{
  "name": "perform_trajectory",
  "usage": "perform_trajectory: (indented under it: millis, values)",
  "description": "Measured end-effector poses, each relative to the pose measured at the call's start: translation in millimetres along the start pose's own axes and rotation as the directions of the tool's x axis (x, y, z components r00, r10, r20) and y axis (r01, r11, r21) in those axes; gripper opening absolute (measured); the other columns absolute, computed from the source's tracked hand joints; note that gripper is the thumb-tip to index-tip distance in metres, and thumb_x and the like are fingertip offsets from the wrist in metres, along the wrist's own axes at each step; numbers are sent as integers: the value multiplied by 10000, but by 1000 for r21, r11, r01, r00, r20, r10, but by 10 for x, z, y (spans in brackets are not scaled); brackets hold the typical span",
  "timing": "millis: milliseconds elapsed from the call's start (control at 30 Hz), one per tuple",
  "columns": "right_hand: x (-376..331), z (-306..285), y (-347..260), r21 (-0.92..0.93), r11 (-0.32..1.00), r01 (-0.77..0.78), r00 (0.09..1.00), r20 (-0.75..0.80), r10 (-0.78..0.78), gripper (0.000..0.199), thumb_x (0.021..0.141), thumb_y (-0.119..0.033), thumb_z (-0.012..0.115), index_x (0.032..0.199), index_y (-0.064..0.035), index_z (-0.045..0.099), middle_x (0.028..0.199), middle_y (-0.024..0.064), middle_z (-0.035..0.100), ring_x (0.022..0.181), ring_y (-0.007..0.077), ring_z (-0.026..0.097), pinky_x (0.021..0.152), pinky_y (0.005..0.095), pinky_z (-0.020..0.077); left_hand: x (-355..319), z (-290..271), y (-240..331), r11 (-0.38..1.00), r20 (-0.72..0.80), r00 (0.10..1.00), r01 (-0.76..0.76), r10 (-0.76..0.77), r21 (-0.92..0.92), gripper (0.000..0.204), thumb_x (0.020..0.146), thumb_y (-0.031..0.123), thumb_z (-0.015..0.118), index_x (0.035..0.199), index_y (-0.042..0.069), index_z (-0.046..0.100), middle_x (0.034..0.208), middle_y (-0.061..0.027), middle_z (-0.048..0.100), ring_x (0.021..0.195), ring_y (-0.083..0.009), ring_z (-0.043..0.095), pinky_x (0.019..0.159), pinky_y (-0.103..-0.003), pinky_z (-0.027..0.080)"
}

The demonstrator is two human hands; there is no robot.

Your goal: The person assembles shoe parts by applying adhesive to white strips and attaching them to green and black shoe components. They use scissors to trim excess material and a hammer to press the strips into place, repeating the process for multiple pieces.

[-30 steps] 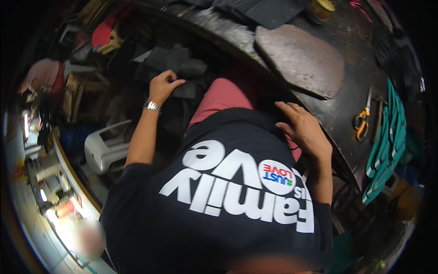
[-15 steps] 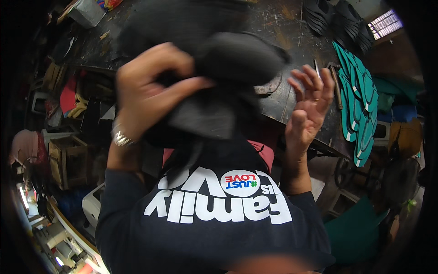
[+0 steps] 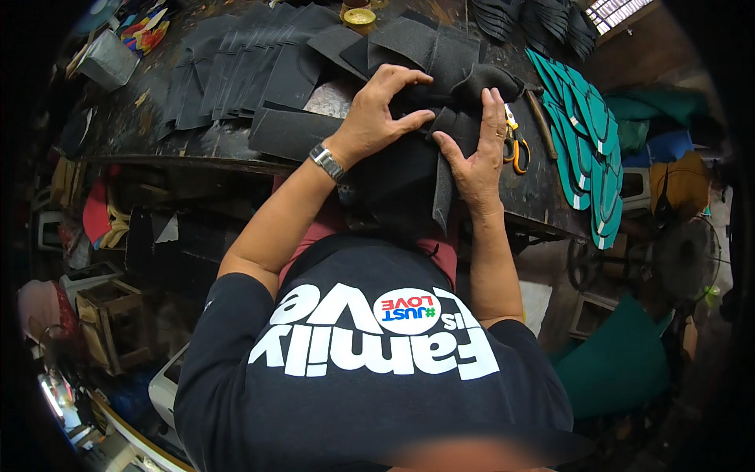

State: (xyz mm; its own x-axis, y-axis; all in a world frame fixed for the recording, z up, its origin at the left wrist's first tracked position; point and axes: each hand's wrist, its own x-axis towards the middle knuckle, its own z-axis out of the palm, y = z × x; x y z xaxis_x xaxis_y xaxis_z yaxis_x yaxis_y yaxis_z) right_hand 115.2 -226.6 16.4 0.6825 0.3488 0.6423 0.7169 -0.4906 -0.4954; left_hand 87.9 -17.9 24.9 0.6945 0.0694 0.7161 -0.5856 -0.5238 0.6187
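Observation:
Both hands are over a bundle of black padded fabric pieces (image 3: pixel 429 47) at the table's front edge. My left hand (image 3: pixel 377 114) rests against the bundle, thumb and forefinger spread apart with a dark gap between them; its other fingers are mostly hidden. My right hand (image 3: pixel 480 161) touches the bundle's right side, fingers stretched up beside a curled black flap (image 3: pixel 480 81) and thumb held away from them. Part of the black material hangs over the edge toward my lap. Yellow-and-black scissors (image 3: pixel 515 145) lie just right of my right hand.
Flat black cut pieces (image 3: pixel 236 67) overlap across the table's left half. A small yellow pot (image 3: pixel 359 20) stands at the back. Stacked teal pieces (image 3: pixel 586 149) lie along the right, with black stacks (image 3: pixel 543 23) behind. A grey box (image 3: pixel 112 59) sits far left.
The blurred black bundle, earlier raised and gripped by my left hand, now lies lower on the table. My right hand has moved left and forward onto it. The scissors and flat pieces now show.

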Motion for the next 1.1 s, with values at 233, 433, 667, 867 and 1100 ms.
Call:
perform_trajectory:
  millis: [233, 433, 667, 867, 1100]
  values:
    - [-78, 18, -96, 56, 998, -33, 997, -69, 37, 916, 785, -250, 842, 1531, -41, 353, 1581, 218, 329, 1477, 376, 299, 1206, 443, 251, -62, -44, 57, 992, 114, 986, 117, -123, 54, 443, 764, 195, 860, 1160, 95, 687, 1056, -68, 690, 988, -228, 649, 901, -328, 480]
    - [-169, 2, -265, 65, 997, -29, 991, -125, 37, 973, 779, -214, 846, 1552, -23, 285, 1602, 235, 274, 1490, 391, 267, 1224, 448, 206, -38, -191, 372, 988, 153, 985, 56, -78, 143, 358, 813, 175, 808, 1128, 80, 667, 1021, -76, 690, 938, -271, 657, 884, -377, 504]
    - [-238, -8, -498, 579, 815, -24, 998, 68, -18, 794, 862, -293, 783, 1503, -26, 397, 1509, 175, 417, 1278, 303, 529, 1102, 420, 385, -630, -1711, 1099, 944, -24, 986, 163, -163, 286, 294, 767, 64, 815, 1037, 24, 706, 965, -106, 728, 848, -217, 703, 777, -329, 539]
    - [-47, 260, -429, 469, 872, -141, 954, 300, -7, 362, 867, -76, 728, 1219, -16, 667, 1201, 174, 646, 1128, 298, 626, 974, 356, 475, -2064, -3059, 1282, 669, -314, 765, 644, -562, 371, 140, 807, 30, 668, 931, -6, 615, 884, -7, 624, 883, -92, 568, 841, -251, 450]
    - [-24, 503, -549, 418, 906, -68, 867, 474, -154, 336, 863, -110, 745, 1181, -28, 674, 1209, 178, 636, 1094, 337, 633, 944, 383, 502, -4116, -3053, 675, 291, -516, 243, 957, -822, -12, 304, 797, 79, 648, 1090, -2, 659, 1056, -4, 671, 963, -129, 600, 884, -271, 466]
